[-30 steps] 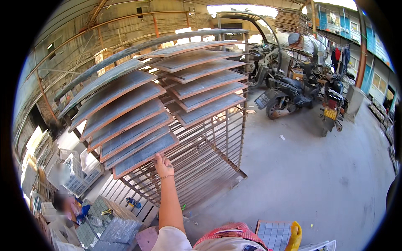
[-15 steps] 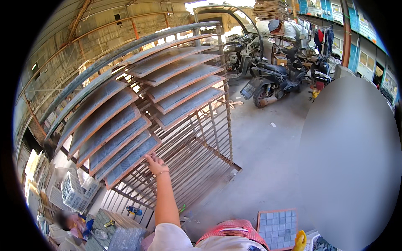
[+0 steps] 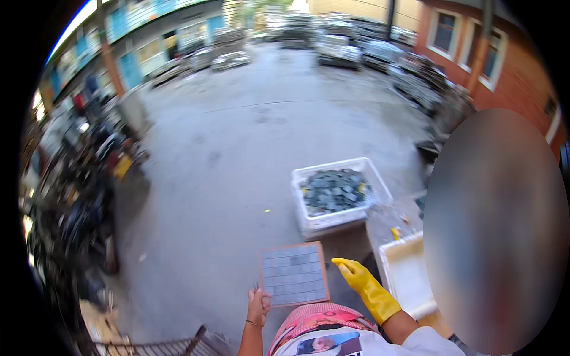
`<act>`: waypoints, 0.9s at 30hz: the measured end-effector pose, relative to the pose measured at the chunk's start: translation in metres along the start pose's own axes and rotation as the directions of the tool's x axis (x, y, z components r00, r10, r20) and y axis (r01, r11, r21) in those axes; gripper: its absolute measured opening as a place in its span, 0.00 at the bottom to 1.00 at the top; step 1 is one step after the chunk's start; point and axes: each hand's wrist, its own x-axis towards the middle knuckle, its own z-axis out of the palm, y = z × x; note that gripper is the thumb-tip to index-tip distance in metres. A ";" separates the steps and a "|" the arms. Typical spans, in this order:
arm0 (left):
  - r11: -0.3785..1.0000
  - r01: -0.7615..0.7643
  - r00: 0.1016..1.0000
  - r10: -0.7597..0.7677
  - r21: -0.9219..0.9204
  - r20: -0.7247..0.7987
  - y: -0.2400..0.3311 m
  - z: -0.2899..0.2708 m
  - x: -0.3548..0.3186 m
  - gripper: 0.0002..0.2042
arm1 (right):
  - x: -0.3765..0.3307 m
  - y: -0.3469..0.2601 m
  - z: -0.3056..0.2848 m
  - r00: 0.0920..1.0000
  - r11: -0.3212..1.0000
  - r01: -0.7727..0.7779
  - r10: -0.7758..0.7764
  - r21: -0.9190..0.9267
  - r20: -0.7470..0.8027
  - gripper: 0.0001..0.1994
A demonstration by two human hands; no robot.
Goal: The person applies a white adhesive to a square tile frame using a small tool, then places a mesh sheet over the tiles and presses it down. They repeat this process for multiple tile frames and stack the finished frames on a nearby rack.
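Bare left hand (image 3: 258, 305) and yellow-gloved right hand (image 3: 359, 279) are apart, grips unclear; uneven support could tip the lower-centre, square orange-framed grey-tiled panel (image 3: 294, 273).

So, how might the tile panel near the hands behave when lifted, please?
The tile panel would probably stay stiff, given its straight orange rim. It may feel heavy, being covered with grey tiles, which might shift if tilted, since seams separate them.

Tiled board (image 3: 294, 274), yellow glove (image 3: 373, 294), white crate (image 3: 333, 223)
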 end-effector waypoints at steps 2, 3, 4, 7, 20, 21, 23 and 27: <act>0.978 0.108 0.982 -0.132 0.177 0.132 -0.015 0.031 0.012 0.09 | -0.045 -0.005 -0.025 0.978 0.995 -0.099 0.103 0.028 -0.179 0.13; 0.955 0.141 0.966 -0.190 0.261 0.174 -0.023 0.045 0.015 0.07 | -0.070 -0.009 -0.037 0.955 0.990 -0.140 0.144 0.033 -0.260 0.13; 0.933 0.150 0.937 -0.239 0.326 0.254 -0.031 0.061 0.018 0.08 | -0.095 -0.007 -0.048 0.922 0.984 -0.178 0.172 0.013 -0.348 0.13; 0.851 0.095 0.802 -0.373 0.516 0.467 -0.072 0.116 0.020 0.09 | -0.181 0.013 -0.080 0.791 0.939 -0.339 0.319 0.059 -0.522 0.14; 0.283 -0.717 0.364 -0.628 0.637 0.688 -0.264 0.341 -0.011 0.13 | -0.338 0.036 -0.152 0.322 0.878 -0.384 0.418 0.286 -0.850 0.13; 0.246 -0.754 0.352 -0.632 0.609 0.690 -0.282 0.354 -0.011 0.12 | -0.338 0.036 -0.161 0.329 0.873 -0.403 0.419 0.275 -0.847 0.13; 0.180 -0.818 0.319 -0.648 0.546 0.692 -0.322 0.378 -0.005 0.12 | -0.342 0.042 -0.184 0.338 0.881 -0.371 0.422 0.293 -0.841 0.13; 0.027 -0.875 0.339 -0.679 0.484 0.651 -0.398 0.417 0.016 0.11 | -0.348 0.063 -0.210 0.331 0.857 -0.239 0.514 0.457 -0.791 0.14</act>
